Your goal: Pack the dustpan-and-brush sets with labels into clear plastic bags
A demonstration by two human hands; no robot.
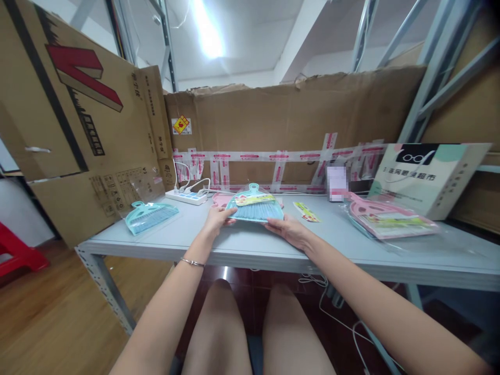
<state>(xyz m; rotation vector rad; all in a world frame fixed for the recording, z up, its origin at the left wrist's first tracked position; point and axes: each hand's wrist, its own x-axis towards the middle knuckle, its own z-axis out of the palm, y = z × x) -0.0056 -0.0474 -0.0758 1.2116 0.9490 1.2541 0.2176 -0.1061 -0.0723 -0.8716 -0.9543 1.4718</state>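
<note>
Between my two hands is a light-blue mini dustpan (pixel 254 188) with a blue-bristled brush (pixel 258 210) lying in it and a yellow-green label card (pixel 253 200) across the brush. My left hand (pixel 217 223) grips the dustpan's lower left corner, thumb on top. At the lower right corner my right hand (pixel 288 230) pinches the edge. Behind it, partly hidden, a pink dustpan (pixel 221 199) lies on the table. A loose label card (pixel 307 212) rests to the right of the held set.
On the grey table (pixel 250 245), a bagged blue dustpan set (pixel 151 216) lies left and bagged pink sets (pixel 390 214) lie right. A power strip (pixel 186 196) with plugged cables stands at the back left. Cardboard (pixel 250 120) walls the back; a printed box (pixel 429 179) stands right.
</note>
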